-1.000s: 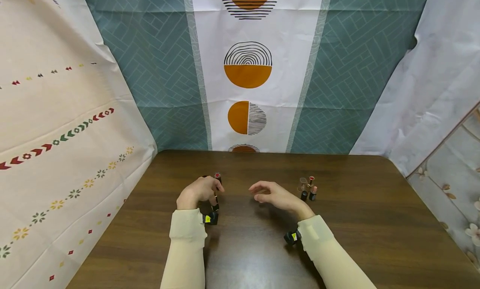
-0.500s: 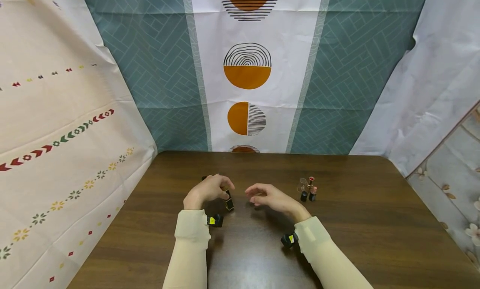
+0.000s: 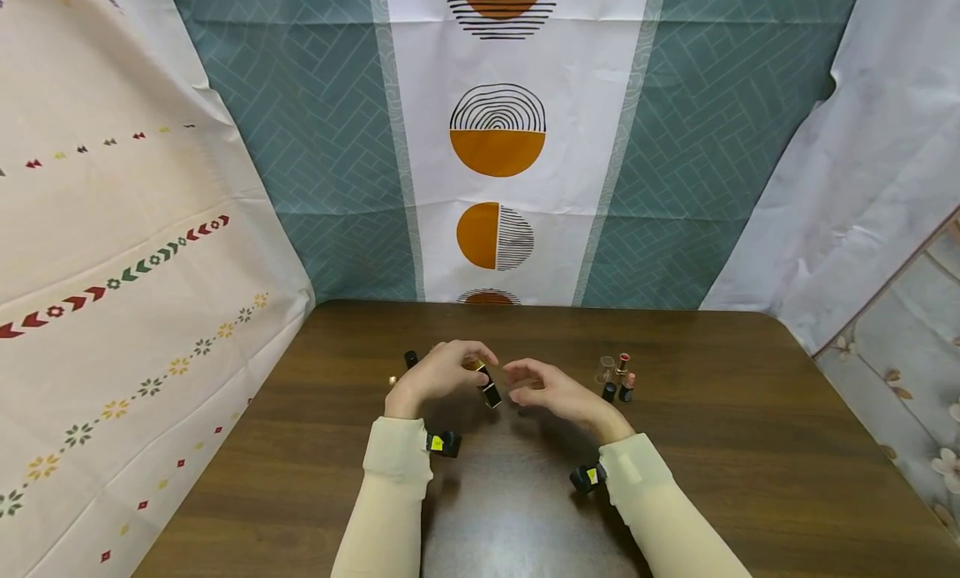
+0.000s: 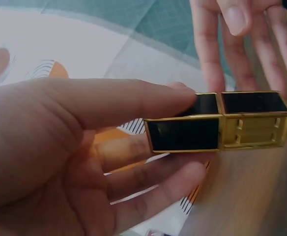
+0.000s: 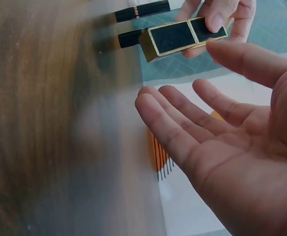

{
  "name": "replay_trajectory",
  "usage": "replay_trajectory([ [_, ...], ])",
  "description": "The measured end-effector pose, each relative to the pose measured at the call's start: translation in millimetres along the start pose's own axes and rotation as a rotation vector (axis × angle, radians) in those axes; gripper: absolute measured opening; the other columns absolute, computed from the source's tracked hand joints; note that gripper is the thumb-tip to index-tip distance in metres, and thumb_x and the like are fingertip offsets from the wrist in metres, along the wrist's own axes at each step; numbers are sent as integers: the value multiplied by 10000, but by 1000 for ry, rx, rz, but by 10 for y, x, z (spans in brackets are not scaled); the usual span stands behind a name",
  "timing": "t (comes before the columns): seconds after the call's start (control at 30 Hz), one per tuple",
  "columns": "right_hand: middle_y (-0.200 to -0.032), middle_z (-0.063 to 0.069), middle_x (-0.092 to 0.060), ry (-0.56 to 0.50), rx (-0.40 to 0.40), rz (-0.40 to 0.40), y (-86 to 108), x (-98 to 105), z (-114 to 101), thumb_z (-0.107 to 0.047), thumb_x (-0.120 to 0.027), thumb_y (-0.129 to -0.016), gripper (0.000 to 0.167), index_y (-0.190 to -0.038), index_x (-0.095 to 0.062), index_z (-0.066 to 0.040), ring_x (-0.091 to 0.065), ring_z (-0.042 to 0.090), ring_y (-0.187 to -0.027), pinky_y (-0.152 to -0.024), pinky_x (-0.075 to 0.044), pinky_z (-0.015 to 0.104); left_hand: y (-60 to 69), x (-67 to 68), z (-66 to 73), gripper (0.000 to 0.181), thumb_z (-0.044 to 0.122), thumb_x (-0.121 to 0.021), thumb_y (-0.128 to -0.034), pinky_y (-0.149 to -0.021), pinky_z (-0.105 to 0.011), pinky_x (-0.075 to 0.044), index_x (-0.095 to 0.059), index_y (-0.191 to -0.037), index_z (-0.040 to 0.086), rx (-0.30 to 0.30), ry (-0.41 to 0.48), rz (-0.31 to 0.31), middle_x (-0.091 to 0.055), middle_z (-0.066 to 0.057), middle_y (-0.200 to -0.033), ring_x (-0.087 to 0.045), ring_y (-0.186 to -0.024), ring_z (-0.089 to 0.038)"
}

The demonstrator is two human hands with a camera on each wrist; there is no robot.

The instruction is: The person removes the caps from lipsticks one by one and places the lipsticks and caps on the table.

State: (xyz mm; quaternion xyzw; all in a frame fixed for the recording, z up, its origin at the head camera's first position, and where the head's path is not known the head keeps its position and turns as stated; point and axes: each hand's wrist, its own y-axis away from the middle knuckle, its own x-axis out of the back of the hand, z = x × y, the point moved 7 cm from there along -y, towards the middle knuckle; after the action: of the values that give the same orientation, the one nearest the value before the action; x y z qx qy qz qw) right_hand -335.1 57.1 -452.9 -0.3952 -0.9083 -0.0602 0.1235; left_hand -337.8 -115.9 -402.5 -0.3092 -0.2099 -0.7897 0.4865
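A black-and-gold case [image 4: 185, 134] is hanging over the worktop [image 3: 487, 495], pinched near one end by the left hand [image 3: 442, 372], while the right hand [image 3: 558, 392] is hovering just beside it, fingers loosely spread; I'm thinking a steady pinch, keeping the far end free, is serving best.

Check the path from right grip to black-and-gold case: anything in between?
Nothing visible. Only open space separates the right grip from the black-and-gold case in the head view. The left grip pinches the case, leaving one end exposed. The red lipstick stands off to the right, outside that gap.
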Motion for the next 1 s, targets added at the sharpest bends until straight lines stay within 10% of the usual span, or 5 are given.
replay_trajectory([
  [0.3, -1466, 265, -528, -26, 24, 16, 56, 77, 22, -109, -608, -1043, 547, -1529, -421, 58, -541, 415, -1322, -1061, -504, 486, -129, -149, 85, 210, 136, -705, -1004, -1098, -549, -454, -737, -1206, 184, -70, 52, 21, -679, -27, -1338, -574, -1330, -315],
  [0.57, -1505, 284, -479, -29, -19, 63, 75, 129, 85, -135, -640, -1031, 599, -1537, -403, 81, -497, 418, -1360, -1033, -525, 474, -207, -233, 151, 207, 156, -711, -1003, -937, -442, -530, -733, -1208, 176, -119, 75, 55, -713, -20, -1220, -640, -1051, -212],
  [1.0, -1286, 374, -596, -171, -2, 164, 116, 243, 121, -104, -604, -1064, 422, -1413, -517, 117, -665, 451, -1123, -1003, -527, 556, -295, -298, 245, 231, 194, -696, -1023, -929, -450, -550, -713, -1253, 189, -136, 184, 154, -724, -3, -1177, -684, -1068, -209],
])
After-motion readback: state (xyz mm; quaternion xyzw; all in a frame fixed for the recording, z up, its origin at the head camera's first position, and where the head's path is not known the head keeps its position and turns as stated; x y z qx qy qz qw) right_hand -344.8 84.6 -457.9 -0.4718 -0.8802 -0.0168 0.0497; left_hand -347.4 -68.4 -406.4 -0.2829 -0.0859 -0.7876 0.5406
